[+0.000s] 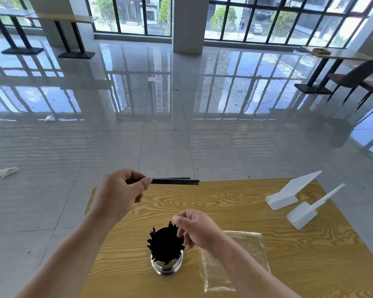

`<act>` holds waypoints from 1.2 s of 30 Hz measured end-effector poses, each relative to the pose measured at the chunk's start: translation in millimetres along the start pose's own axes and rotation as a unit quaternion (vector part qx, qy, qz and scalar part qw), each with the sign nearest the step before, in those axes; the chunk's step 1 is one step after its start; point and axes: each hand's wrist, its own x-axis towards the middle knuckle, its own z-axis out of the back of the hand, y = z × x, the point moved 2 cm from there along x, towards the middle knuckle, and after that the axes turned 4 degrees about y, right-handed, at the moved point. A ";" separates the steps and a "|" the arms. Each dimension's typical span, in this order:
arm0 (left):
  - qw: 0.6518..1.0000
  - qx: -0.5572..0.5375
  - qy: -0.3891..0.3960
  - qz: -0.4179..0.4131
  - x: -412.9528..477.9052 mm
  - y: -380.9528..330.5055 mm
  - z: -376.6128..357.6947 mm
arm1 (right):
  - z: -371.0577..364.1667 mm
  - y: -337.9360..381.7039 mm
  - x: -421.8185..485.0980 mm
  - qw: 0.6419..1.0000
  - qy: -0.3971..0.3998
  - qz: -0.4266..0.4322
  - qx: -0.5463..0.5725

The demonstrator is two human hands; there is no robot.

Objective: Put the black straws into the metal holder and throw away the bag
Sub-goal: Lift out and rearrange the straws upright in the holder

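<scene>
Head view: L hand (121,196) clamps a few black straws (174,181), long axis level, tips pointing right, up & behind the metal holder (167,266). R hand (194,230) is nearer, fingers curled at the holder's packed straws, maybe pinching one, can't tell. Empty-looking bag (235,259) lies flat just right of holder

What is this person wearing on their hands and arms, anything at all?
Nothing visible. The left hand and right hand have no gloves and no rings that show. The left forearm and right forearm are uncovered to the picture's edge: no sleeve, watch or bracelet.
</scene>
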 end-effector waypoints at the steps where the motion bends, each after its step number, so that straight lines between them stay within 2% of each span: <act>1: 0.998 -0.053 0.021 0.033 -2.5 6.5 -3.8 | 0.0 5.0 0.5 0.998 0.011 0.002 0.065; 5: 0.984 -0.114 0.084 0.105 -14.8 30.8 -17.1 | 6.2 24.9 -0.2 0.950 0.011 0.013 0.313; 7: 0.975 -0.133 0.123 0.130 -20.9 39.7 -24.5 | 11.6 33.1 -0.7 0.931 -0.013 0.022 0.364; 9: 0.966 -0.149 0.148 0.152 -24.8 47.4 -30.5 | 16.4 39.3 -0.9 0.931 -0.044 0.033 0.360; 12: 0.957 -0.148 0.177 0.176 -27.9 60.2 -37.3 | 21.1 43.4 -1.6 0.958 -0.104 0.043 0.264; 15: 0.954 -0.090 0.213 0.188 -30.0 75.6 -43.4 | 22.0 46.6 -2.7 0.980 -0.140 0.064 0.127; 19: 0.968 0.093 0.187 0.139 -27.8 92.3 -45.6 | 18.1 47.2 -3.6 0.981 -0.152 0.113 -0.039; 22: 0.960 0.207 0.166 0.094 -26.2 96.6 -41.5 | 9.4 43.9 -2.2 0.972 -0.142 0.128 -0.135; 27: 0.946 0.269 0.162 0.083 -24.4 96.6 -37.5 | -7.8 34.5 6.8 0.961 -0.123 0.135 -0.206; 31: 0.938 0.298 0.158 0.079 -23.2 93.0 -39.9 | -17.1 16.3 14.1 0.961 -0.074 0.072 -0.257; 36: 0.935 0.304 0.166 0.072 -23.8 88.8 -45.6 | -5.9 3.4 15.5 0.957 -0.082 0.051 -0.275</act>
